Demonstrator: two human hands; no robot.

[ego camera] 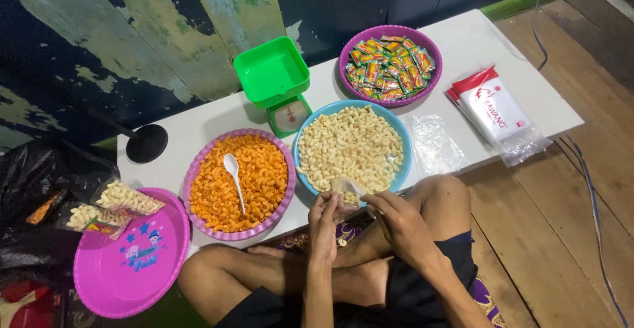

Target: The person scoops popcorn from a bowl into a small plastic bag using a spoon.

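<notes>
Table (pixel 198 127): a low white top set right in front of the crossed legs, so every bowl is within arm's reach.
Pink tray (pixel 112 275): at the person's left, off the table, with two filled packets (pixel 112 206) lying at its far rim.
Orange bowl (pixel 239 184): purple-rimmed, heaped with orange curls; a white spoon (pixel 233 176) rests in it.
Blue bowl (pixel 352 148): pale curls, placed nearest the hands.
Sachet bowl (pixel 389 65): purple, at the far edge, beside a green scale (pixel 276 82).
Empty bags (pixel 495 110): stacked on the table's right end.
Small clear bag (pixel 348 191): held over the blue bowl's near rim, partly filled, between both hands.
Left hand (pixel 323 219): fingers pressed together, pinching the bag's left edge.
Right hand (pixel 396 219): fingers curled, pinching the bag's right side, seemingly keeping its mouth open.
</notes>
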